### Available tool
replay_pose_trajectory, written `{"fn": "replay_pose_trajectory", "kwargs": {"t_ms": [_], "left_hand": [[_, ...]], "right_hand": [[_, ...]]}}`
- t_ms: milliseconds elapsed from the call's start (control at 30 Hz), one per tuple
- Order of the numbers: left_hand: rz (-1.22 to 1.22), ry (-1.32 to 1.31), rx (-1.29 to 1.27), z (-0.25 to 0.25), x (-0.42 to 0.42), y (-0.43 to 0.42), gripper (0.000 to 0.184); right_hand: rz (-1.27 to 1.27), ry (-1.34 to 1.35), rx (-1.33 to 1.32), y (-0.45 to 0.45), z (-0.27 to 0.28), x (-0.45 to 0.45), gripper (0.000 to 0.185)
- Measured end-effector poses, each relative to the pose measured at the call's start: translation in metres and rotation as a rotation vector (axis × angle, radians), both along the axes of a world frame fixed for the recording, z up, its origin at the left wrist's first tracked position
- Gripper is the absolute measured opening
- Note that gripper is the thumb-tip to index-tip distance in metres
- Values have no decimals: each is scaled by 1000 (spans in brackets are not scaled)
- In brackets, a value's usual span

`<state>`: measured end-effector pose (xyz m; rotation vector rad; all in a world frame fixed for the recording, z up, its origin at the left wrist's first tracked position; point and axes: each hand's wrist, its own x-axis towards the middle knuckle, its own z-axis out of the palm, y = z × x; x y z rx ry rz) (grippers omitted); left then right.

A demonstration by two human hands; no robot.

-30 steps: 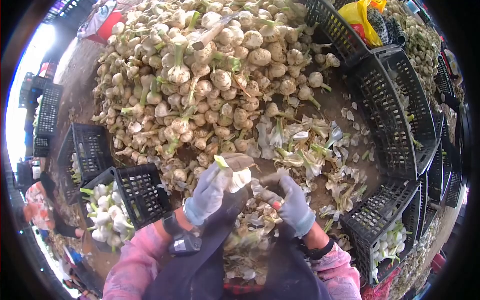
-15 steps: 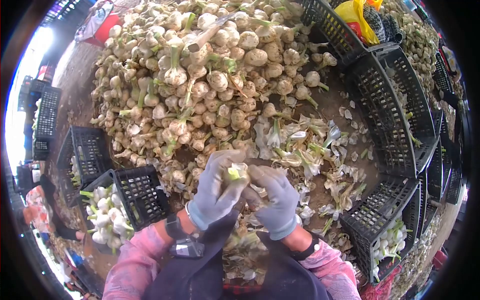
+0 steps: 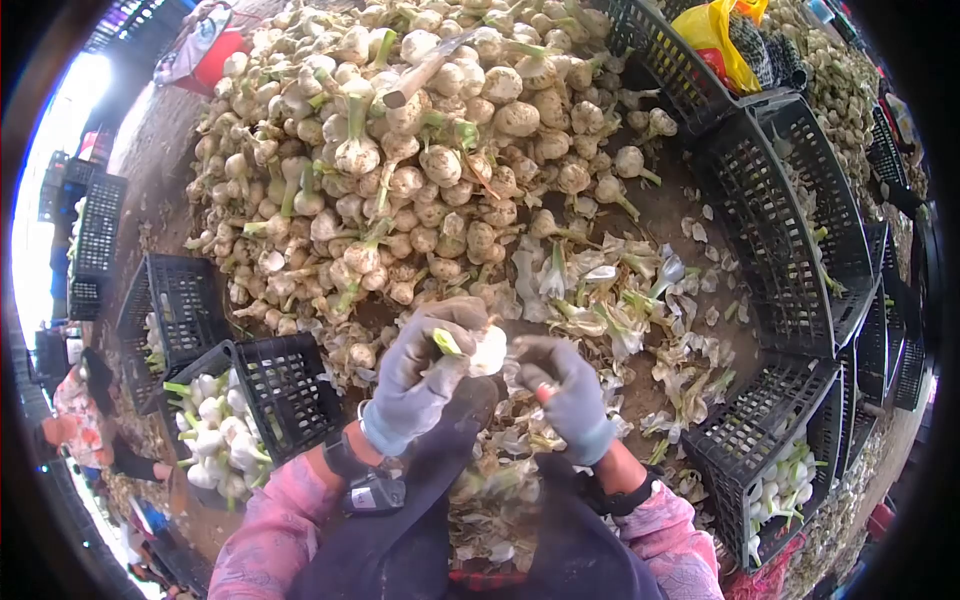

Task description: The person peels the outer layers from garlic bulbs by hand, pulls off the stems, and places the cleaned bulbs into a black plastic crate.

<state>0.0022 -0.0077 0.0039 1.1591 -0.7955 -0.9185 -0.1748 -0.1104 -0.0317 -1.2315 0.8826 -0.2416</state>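
In the head view, my left hand (image 3: 420, 365), in a grey glove, is closed around a garlic bulb (image 3: 488, 352). The bulb looks white and peeled, with a short green stem (image 3: 446, 342) poking out between the fingers. My right hand (image 3: 566, 395), also gloved, is just right of the bulb and apart from it. Its fingers are curled in, and a small reddish spot shows near the thumb; what they hold, if anything, I cannot make out. Beyond both hands rises a big heap of unpeeled garlic (image 3: 340, 200).
Loose skins and stem scraps (image 3: 610, 300) litter the ground. Black crates of white garlic stand left (image 3: 290, 390) and right (image 3: 760, 410). A wooden-handled tool (image 3: 410, 88) lies on the heap. A red bucket (image 3: 215, 60) and yellow bag (image 3: 735, 45) are farther back. Another person (image 3: 80, 415) is at left.
My hands have drawn apart, the right moving right and slightly down. The bulb in my left hand has turned and now shows its white side, with the stem pointing left.
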Motion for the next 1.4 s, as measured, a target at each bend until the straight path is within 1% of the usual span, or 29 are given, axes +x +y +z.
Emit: {"fn": "replay_pose_trajectory", "kwargs": {"t_ms": [67, 100, 133, 233, 267, 367, 400, 500, 533, 567, 633, 733, 833, 867, 967, 1000, 1100, 1133, 1167, 1200, 1233, 1267, 1367, 1400], "left_hand": [[-39, -175, 14, 3, -3, -3, 15], [-60, -265, 19, 5, -4, -5, 16], [-84, -288, 41, 7, -5, -5, 11], [-18, -124, 68, 11, -9, -4, 18], [-14, 25, 52, 10, -7, -4, 17], [-10, -265, 20, 7, -4, -8, 16], [7, -336, 40, 6, -9, -10, 16], [-78, -500, -25, 14, -1, -12, 17], [-69, -364, -20, 13, -2, -10, 18], [-67, -356, -22, 14, 0, -9, 18], [-65, -334, -20, 16, 2, -7, 17], [-36, -346, -5, 12, 0, -8, 16], [-34, -351, 7, 14, 0, -7, 14], [-38, -355, 10, 16, 1, -7, 14], [-20, -319, -12, 19, 5, -2, 13], [-15, -323, -60, 22, 7, -3, 15], [-32, -497, -43, 30, 12, -6, 19], [-32, -528, -40, 23, 12, -4, 20], [-42, -559, -51, 21, 11, -4, 19], [-54, -591, -65, 19, 10, -6, 18], [-67, -626, -80, 18, 9, -6, 18], [-65, -693, -108, 16, 9, -7, 20], [-53, -712, -97, 20, 10, -7, 22], [-51, -709, -100, 19, 11, -5, 21]], "right_hand": [[-137, -200, 234, 0, 33, 13, 26], [-206, -303, 349, 2, 41, 19, 27], [-157, -261, 99, 5, 39, 22, 31], [-124, -369, 533, -4, 30, 19, 32], [-111, -441, 550, -5, 28, 14, 32], [-248, -508, 766, -3, 34, 14, 31], [-266, -577, 669, 2, 28, 17, 31], [-194, -405, 429, 5, 24, 23, 27], [-195, -524, 630, 1, 20, 20, 24], [-246, -557, 771, -1, 24, 18, 22], [-273, -542, 792, 0, 19, 17, 26], [-233, -265, 323, 3, 43, 20, 24], [-174, -270, -404, 11, 32, 21, 20], [-212, -279, -260, 12, 27, 21, 14], [-139, -135, -239, 5, 27, 20, 15], [-136, -47, -245, 6, 13, 17, 13], [-103, 8, -262, 6, 4, 10, 16], [-251, -178, -90, 12, 9, 14, 24], [-185, -157, -272, 12, 18, 14, 27], [-118, -135, -453, 4, 45, 19, 30], [-51, -113, -636, 1, 60, 22, 33], [-16, -104, -702, 2, 61, 24, 35], [81, -112, -976, 0, 56, 22, 36], [80, -106, -995, -1, 57, 24, 32]]}}
